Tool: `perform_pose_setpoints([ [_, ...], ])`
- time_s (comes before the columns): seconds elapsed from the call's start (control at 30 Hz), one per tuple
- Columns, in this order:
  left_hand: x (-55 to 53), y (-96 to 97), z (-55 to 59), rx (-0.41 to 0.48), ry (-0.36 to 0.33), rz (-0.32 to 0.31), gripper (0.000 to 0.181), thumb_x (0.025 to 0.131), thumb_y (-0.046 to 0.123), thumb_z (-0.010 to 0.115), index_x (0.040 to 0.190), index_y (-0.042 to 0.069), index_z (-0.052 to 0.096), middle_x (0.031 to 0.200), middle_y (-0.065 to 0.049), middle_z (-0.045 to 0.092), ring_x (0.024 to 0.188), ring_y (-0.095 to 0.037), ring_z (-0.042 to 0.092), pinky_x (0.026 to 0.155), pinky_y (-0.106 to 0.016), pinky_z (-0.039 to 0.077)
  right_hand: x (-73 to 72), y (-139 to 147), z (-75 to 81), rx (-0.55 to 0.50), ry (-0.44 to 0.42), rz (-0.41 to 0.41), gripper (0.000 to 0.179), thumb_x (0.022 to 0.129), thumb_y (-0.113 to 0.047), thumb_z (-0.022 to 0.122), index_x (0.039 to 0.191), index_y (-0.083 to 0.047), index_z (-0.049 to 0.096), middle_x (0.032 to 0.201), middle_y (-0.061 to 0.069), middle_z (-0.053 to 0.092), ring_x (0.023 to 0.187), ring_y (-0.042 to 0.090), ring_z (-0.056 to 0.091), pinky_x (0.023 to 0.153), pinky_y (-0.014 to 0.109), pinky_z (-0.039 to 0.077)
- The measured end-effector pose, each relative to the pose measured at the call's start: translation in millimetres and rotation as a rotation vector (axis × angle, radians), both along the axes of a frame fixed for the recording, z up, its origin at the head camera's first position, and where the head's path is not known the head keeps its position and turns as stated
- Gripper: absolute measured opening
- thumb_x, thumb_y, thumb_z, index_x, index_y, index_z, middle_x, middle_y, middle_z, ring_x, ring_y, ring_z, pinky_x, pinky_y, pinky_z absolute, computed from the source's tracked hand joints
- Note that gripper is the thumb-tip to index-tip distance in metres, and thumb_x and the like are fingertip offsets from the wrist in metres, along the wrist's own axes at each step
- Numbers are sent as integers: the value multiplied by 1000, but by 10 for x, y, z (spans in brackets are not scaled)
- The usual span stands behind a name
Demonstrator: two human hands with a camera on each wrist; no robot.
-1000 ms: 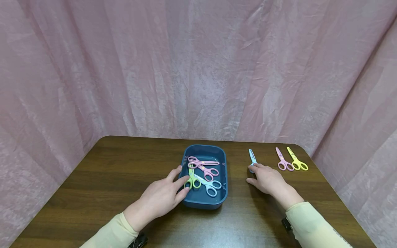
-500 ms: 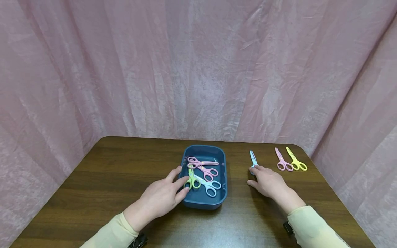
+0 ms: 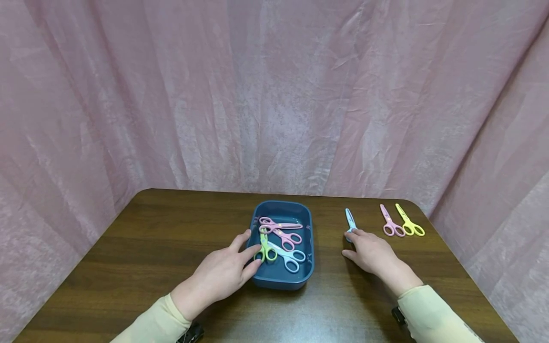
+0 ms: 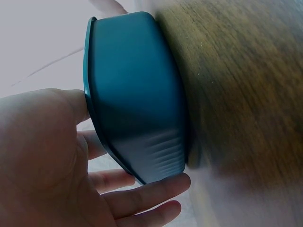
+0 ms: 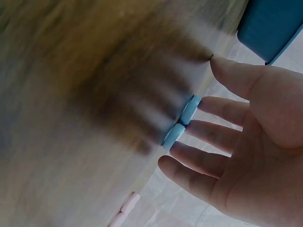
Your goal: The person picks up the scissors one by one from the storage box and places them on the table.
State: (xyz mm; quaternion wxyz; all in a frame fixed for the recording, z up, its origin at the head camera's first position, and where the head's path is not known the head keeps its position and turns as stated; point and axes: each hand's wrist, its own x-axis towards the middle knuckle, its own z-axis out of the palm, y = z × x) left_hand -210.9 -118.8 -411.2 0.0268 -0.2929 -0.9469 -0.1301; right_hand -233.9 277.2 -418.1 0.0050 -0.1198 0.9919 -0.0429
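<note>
My left hand [image 3: 223,271] rests at the left rim of a dark blue bin [image 3: 283,282], its fingers spread and fairly straight. In the left wrist view the thumb touches the rim and some fingers lie along the end wall. Several scissors are inside: two pink scissors [image 3: 279,226], green scissors [image 3: 270,254] near my fingertips, and light blue scissors [image 3: 294,260]. On the table to the right, my right hand [image 3: 373,252] touches the handle loops of other blue scissors [image 3: 350,218] with its extended fingertips, thumb held apart. The hand partly hides those loops.
Pink scissors [image 3: 391,221] and yellow scissors [image 3: 409,220] lie side by side at the back right of the brown wooden table [image 3: 171,224]. A pink curtain [image 3: 274,95] hangs behind the table's far edge and along the right side.
The blue scissors and my right hand shifted slightly right and nearer between the first two frames. They have stayed still since. The left hand and bin look unmoved.
</note>
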Motion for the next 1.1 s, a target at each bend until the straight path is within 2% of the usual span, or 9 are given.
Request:
perform_pose_setpoints([
  [0.37,-19,5,-4,4,4,-3,48,114,45,60,152,16,69,167,-22,48,115,-37,77,83,-50,66,30,-1,14,-9,26,-11,52,102,-33,80,141,0,70,146,29,65,132,52,64,104,67,52],
  [0.8,-12,10,-8,21,-6,-2,47,114,42,61,151,15,69,167,-22,48,112,-38,78,84,-51,66,23,16,-24,-9,78,5,50,99,-32,83,136,0,73,140,27,69,122,52,68,99,65,55],
  [1.1,-10,6,-27,29,6,-8,45,113,41,63,149,15,71,165,-23,50,107,-36,79,81,-50,66,20,8,-46,-15,78,3,49,99,-31,83,135,-1,73,139,26,69,121,51,69,98,65,56],
])
